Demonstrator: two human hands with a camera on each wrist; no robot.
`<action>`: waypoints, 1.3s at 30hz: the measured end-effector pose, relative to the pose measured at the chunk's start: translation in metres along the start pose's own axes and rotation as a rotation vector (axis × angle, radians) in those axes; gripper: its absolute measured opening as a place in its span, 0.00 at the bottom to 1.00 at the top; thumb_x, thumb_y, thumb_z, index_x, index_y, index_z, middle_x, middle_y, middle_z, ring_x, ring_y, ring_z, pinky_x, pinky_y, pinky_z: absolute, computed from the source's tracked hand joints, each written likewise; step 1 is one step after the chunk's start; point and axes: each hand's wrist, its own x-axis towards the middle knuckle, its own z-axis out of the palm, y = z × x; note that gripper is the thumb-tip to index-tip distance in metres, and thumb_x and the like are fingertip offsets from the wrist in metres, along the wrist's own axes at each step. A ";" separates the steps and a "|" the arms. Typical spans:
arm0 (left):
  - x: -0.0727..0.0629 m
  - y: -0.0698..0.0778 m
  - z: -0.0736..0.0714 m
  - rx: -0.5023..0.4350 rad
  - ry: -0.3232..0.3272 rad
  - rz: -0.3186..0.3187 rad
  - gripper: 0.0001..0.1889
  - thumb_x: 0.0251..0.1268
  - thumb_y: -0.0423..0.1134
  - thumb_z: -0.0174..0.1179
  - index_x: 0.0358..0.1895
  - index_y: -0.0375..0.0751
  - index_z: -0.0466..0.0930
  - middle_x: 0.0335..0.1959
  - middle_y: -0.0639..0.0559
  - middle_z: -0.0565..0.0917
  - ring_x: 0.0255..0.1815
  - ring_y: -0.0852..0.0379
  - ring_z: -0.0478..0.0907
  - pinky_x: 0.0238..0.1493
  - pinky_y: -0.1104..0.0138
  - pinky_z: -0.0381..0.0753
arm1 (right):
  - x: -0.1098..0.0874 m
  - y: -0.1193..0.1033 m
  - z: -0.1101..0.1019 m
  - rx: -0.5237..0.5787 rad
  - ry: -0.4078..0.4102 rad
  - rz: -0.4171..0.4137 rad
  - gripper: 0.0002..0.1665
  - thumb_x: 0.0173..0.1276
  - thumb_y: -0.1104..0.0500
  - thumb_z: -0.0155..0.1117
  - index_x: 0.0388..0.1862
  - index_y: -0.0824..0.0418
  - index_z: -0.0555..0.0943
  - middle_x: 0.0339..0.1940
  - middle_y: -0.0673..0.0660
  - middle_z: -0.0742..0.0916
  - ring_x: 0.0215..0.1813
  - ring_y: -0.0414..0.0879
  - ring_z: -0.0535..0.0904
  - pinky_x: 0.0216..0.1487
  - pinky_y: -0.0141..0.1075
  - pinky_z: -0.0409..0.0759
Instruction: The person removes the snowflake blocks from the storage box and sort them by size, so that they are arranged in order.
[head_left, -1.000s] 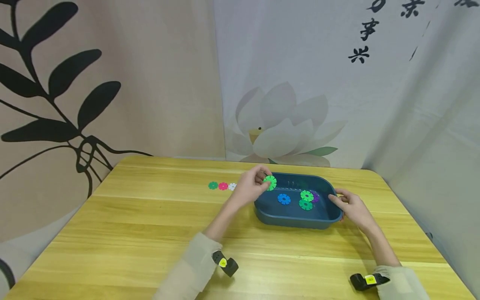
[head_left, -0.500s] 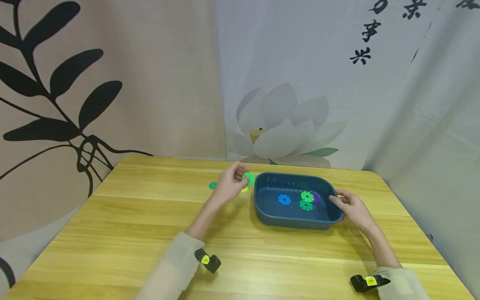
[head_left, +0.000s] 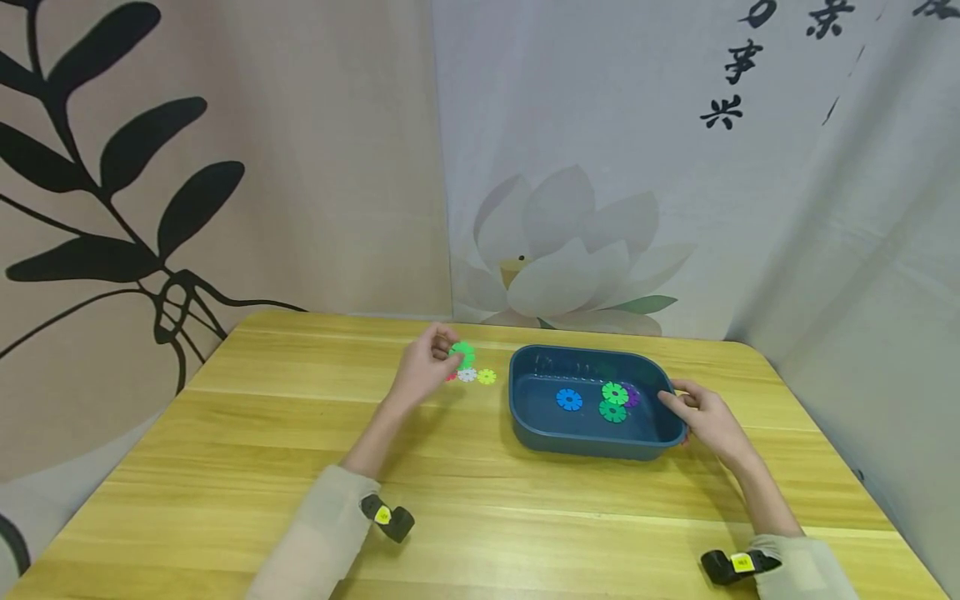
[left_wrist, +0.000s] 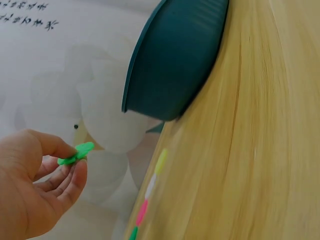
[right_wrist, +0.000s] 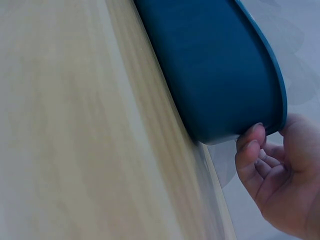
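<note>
Between thumb and fingers my left hand (head_left: 422, 364) pinches a bright green notched plastic disc (left_wrist: 77, 154), held up over the table left of the basin. Beneath and beside it lies a row of flat discs: a yellow disc (head_left: 487, 377), a white disc (head_left: 467, 375) and a pink disc (left_wrist: 142, 212), with a dark green disc (left_wrist: 133, 233) at the row's end. My right hand (head_left: 705, 414) grips the right end of the dark blue basin (head_left: 592, 444), thumb over the rim and fingers against the outer wall. Inside are a blue disc (head_left: 569, 400), two green discs (head_left: 615, 393) and a purple disc (head_left: 632, 396).
The wooden table (head_left: 300, 467) ends at the back against a hanging curtain (head_left: 360, 167) with plant and lotus prints. Each sleeve carries a black wrist camera (head_left: 387, 517).
My left hand has moved left from over the basin's left rim, carrying the bright green disc out over the row on the table. My right hand stays on the basin.
</note>
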 end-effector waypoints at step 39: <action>-0.003 -0.059 -0.061 0.177 0.079 -0.291 0.16 0.69 0.26 0.60 0.57 0.27 0.74 0.38 0.38 0.80 0.33 0.50 0.82 0.34 0.67 0.82 | 0.000 0.001 -0.001 0.004 -0.005 0.004 0.37 0.79 0.47 0.56 0.72 0.73 0.65 0.37 0.65 0.84 0.22 0.50 0.79 0.27 0.41 0.82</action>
